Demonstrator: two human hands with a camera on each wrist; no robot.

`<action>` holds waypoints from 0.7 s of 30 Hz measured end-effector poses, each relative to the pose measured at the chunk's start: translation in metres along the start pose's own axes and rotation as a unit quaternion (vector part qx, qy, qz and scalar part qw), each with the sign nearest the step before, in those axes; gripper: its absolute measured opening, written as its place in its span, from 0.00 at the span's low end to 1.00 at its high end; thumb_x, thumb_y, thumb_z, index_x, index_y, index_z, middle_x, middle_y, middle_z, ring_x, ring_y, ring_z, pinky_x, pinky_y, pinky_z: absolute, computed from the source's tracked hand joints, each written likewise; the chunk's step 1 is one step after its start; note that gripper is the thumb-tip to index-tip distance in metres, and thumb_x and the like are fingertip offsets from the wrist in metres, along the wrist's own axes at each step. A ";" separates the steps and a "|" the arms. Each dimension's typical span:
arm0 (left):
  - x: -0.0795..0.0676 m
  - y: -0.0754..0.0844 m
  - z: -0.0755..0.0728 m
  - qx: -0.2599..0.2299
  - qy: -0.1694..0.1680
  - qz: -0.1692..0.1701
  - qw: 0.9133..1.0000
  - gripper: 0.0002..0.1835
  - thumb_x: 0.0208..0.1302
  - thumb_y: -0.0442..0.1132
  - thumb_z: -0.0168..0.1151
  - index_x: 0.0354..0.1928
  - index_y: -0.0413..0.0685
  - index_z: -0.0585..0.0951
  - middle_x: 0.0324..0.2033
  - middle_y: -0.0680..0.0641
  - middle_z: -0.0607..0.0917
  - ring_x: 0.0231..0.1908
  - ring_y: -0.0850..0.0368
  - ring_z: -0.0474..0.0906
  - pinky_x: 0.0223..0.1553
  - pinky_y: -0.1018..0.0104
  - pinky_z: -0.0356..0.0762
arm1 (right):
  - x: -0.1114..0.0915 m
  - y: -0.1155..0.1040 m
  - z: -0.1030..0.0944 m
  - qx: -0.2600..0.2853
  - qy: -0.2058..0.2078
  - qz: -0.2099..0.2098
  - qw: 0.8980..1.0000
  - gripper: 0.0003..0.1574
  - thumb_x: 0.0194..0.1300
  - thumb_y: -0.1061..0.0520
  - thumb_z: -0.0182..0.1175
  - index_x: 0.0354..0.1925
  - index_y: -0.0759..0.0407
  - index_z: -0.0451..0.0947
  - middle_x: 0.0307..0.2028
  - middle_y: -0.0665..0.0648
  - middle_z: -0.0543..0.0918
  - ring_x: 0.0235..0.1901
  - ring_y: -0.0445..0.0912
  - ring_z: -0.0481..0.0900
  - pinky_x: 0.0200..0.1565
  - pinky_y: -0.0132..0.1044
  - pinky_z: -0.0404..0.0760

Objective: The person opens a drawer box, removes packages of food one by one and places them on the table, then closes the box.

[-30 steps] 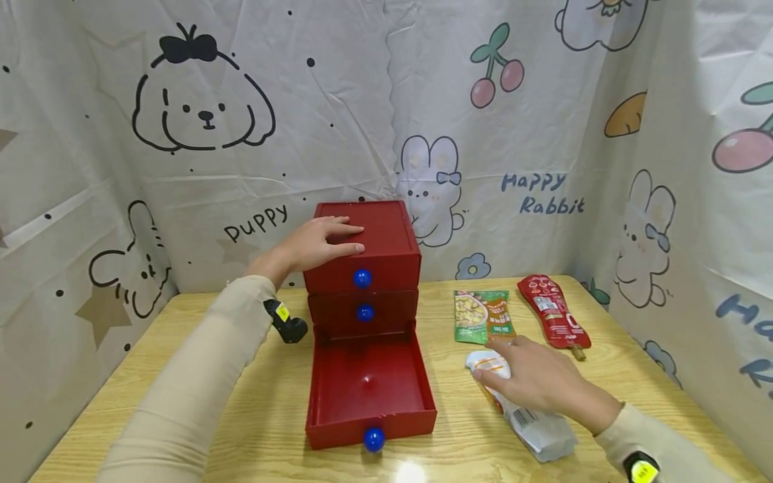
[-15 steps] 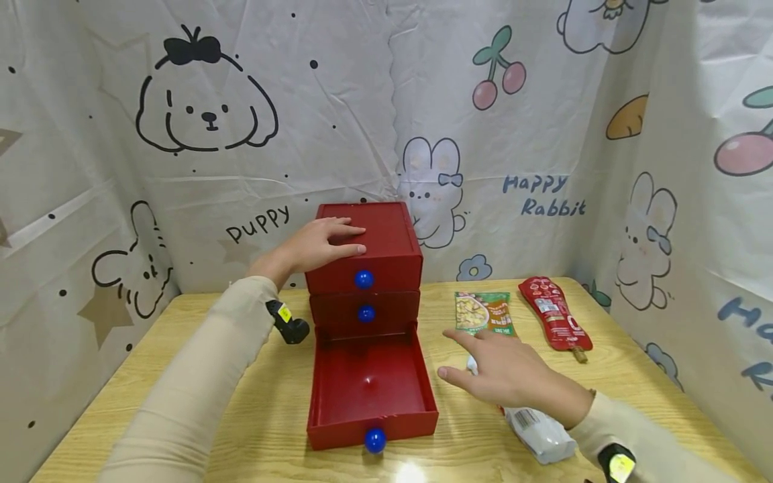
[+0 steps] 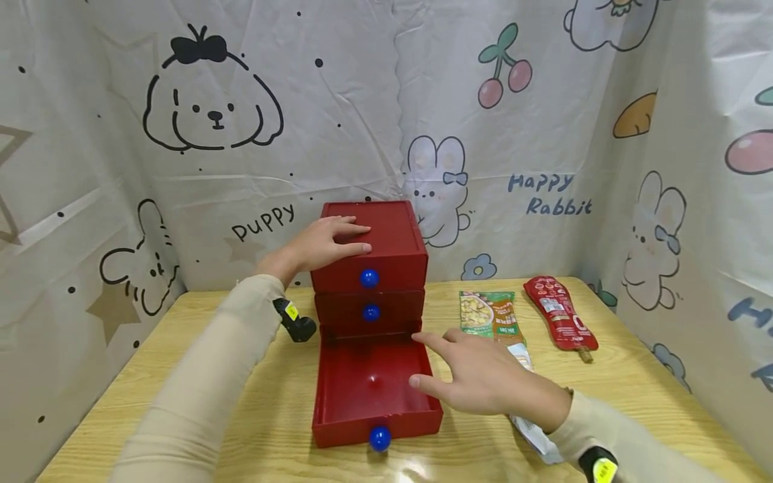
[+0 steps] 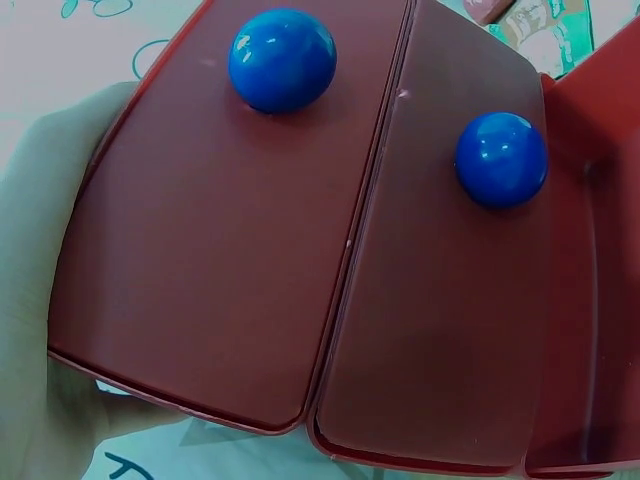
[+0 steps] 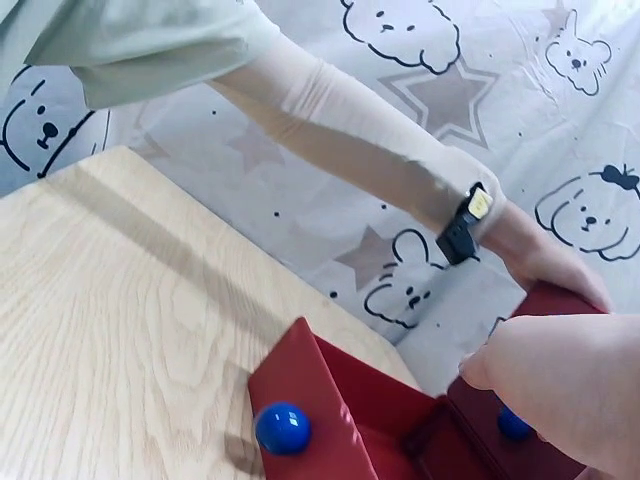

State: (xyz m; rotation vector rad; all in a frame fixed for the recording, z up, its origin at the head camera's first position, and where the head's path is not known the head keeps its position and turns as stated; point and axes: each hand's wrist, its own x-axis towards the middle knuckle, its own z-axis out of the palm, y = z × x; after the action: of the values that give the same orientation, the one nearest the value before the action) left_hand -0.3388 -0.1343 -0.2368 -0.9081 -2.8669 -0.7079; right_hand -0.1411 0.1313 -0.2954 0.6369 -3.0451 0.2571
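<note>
A red drawer cabinet [image 3: 395, 231] with blue ball knobs stands on the table, its bottom drawer [image 3: 344, 435] pulled out and empty. My left hand [image 3: 323, 243] rests over the cabinet's top left, straight fingers and thumb lying across the top. Close up in the left wrist view are the upper blue knob [image 4: 283, 60] and the middle blue knob [image 4: 501, 160]. At the pulled-out drawer's right side, my right hand [image 3: 483, 376] hovers with fingers and thumb spread, holding nothing. Its fingertips overlap the drawer's right wall. Under the right forearm lies a silvery-white packet [image 3: 537, 439], mostly hidden.
A green and brown food packet [image 3: 489, 314] lies flat right of the cabinet. Beside it is a red spouted pouch [image 3: 558, 314]. A printed cloth [image 3: 338, 100] hangs behind and along both sides of the wooden table [image 3: 266, 402].
My right hand has moved left from over the silvery-white packet to the drawer's right side, its fingers spreading. The left hand stays on the cabinet. The view has shifted slightly.
</note>
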 end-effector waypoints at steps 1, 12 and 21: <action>0.000 0.000 0.000 -0.001 0.000 -0.001 1.000 0.34 0.54 0.71 0.52 0.62 0.69 0.72 0.67 0.53 0.61 0.67 0.50 0.49 0.62 0.43 0.49 | 0.000 -0.003 -0.001 0.007 -0.005 -0.004 1.000 0.45 0.53 0.18 0.41 0.65 0.31 0.62 0.47 0.47 0.75 0.39 0.42 0.74 0.34 0.42 0.73; 0.000 -0.002 0.000 -0.007 -0.004 -0.006 1.000 0.35 0.53 0.72 0.52 0.62 0.70 0.71 0.67 0.53 0.61 0.67 0.51 0.48 0.61 0.43 0.49 | 0.002 -0.032 -0.003 0.038 -0.023 -0.098 0.994 0.41 0.58 0.21 0.38 0.65 0.32 0.63 0.51 0.45 0.74 0.46 0.42 0.73 0.42 0.44 0.76; 0.000 -0.001 -0.002 -0.022 -0.001 -0.003 1.000 0.34 0.54 0.70 0.54 0.62 0.68 0.72 0.67 0.52 0.61 0.67 0.51 0.48 0.62 0.44 0.49 | -0.003 -0.056 0.005 0.048 -0.022 -0.163 0.985 0.38 0.60 0.22 0.37 0.60 0.34 0.69 0.43 0.41 0.75 0.39 0.36 0.73 0.36 0.39 0.75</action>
State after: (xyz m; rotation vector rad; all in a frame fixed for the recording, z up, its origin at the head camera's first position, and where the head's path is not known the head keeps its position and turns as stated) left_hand -0.3392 -0.1354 -0.2357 -0.9056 -2.8682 -0.7747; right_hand -0.1156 0.0814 -0.2917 1.1454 -2.9176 0.3851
